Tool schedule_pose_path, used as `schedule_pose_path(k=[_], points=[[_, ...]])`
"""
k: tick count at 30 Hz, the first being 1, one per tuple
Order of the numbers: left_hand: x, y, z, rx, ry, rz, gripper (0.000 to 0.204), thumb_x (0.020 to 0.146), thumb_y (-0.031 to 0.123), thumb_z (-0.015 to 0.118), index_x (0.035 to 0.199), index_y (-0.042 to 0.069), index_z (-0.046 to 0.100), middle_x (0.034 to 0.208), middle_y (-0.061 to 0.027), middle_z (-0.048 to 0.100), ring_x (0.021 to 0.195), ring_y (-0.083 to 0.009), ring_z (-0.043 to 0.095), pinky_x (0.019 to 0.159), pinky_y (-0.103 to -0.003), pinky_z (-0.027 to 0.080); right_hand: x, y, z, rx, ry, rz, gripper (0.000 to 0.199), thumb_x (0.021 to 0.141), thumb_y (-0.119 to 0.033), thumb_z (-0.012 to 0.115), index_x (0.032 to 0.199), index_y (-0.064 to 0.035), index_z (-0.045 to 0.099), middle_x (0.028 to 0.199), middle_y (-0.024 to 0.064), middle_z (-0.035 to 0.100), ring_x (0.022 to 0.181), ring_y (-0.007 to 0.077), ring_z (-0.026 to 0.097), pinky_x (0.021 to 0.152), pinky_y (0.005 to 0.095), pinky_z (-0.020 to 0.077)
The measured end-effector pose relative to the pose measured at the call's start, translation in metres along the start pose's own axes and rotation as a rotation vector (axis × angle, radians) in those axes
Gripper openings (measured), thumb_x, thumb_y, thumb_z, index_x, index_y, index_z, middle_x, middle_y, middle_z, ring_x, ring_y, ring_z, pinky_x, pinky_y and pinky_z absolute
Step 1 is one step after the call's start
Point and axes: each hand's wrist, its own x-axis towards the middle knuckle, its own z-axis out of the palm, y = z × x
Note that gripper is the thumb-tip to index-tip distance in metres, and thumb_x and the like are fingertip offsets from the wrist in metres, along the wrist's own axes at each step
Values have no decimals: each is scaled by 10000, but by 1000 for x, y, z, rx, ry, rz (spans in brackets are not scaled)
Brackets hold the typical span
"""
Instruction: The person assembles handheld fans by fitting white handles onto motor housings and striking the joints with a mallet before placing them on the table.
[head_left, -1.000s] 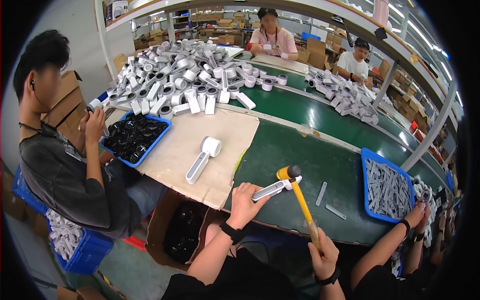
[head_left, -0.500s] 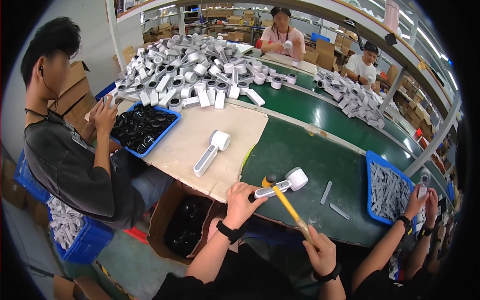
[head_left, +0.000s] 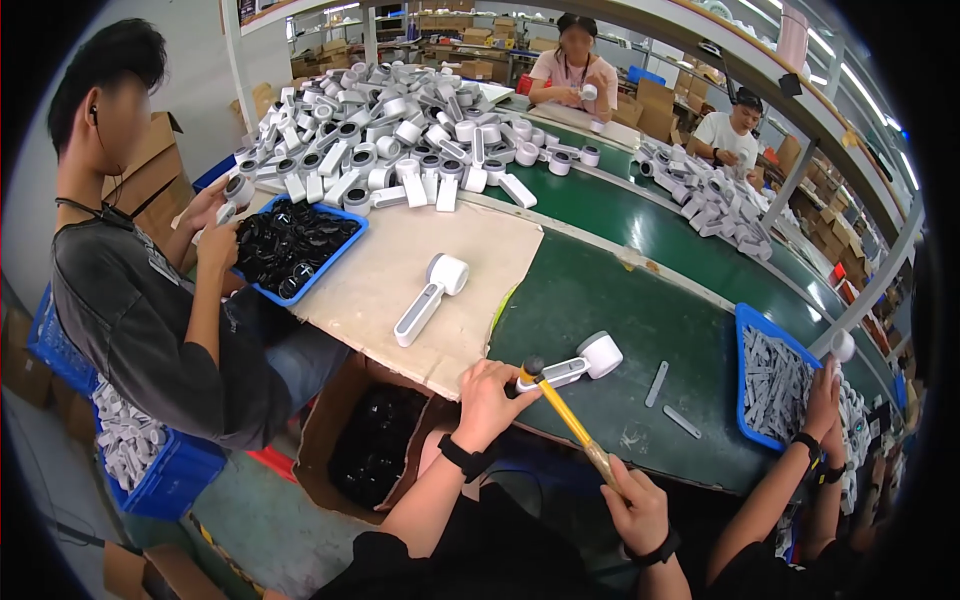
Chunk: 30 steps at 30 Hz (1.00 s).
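Over the last second the hammer [head_left: 567, 412] has shifted from above the round head of the white-and-grey device [head_left: 575, 368], along its grip, to the end nearest the left hand [head_left: 487, 405]; this suggests tapping along the grip, now at its near end, though whether the hammer touches it cannot be told. The device lies on the green worktop [head_left: 600, 290], just right of the cardboard sheet [head_left: 500, 240], round head pointing away from the sheet. The left hand, beside the sheet's near right corner, is drawn in, thumb and fingers pinching the end of the grip. The right hand [head_left: 638, 510], farther right of the sheet and nearer the person, is curled firmly around the hammer's handle. Two loose grey strips [head_left: 656, 384] lie well to the right of the sheet, and a second device [head_left: 432, 300] rests on it, untouched.
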Motion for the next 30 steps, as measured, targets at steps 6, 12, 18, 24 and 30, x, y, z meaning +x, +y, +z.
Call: schedule_pose_path(k=[6,12,18,24,30], points=[[1,1,2,3,5,-11,254,675,241,852,794,74,702,778,-31,635,845,-243,580,814,-373,409,-9,7,-1,-54,-52,47,475,793,2,729,1257,-49,643,782,123,616,608,266,618,555,325,482],[1,0,1,10,21,1,241,673,233,850,829,95,730,778,-26,646,848,-242,584,803,-376,411,-8,12,-3,-8,9,42,491,791,41,711,1271,16,614,765,110,581,641,200,570,602,283,445],[0,0,1,23,16,-1,227,673,225,848,830,105,736,785,-25,655,854,-244,589,811,-379,413,-9,17,-7,-21,38,74,511,802,44,695,1302,12,594,735,101,552,627,179,529,591,276,419],[2,1,2,13,9,-14,223,676,225,847,815,102,724,779,-24,652,858,-246,590,810,-383,415,-13,23,-10,-49,49,138,500,807,37,690,1297,8,598,731,95,545,627,177,516,590,288,417],[0,4,1,31,14,12,237,689,224,839,844,94,715,807,-32,656,868,-252,592,833,-383,421,-17,32,-11,-82,86,123,498,818,24,679,1308,1,590,741,96,552,640,183,526,605,297,425]])
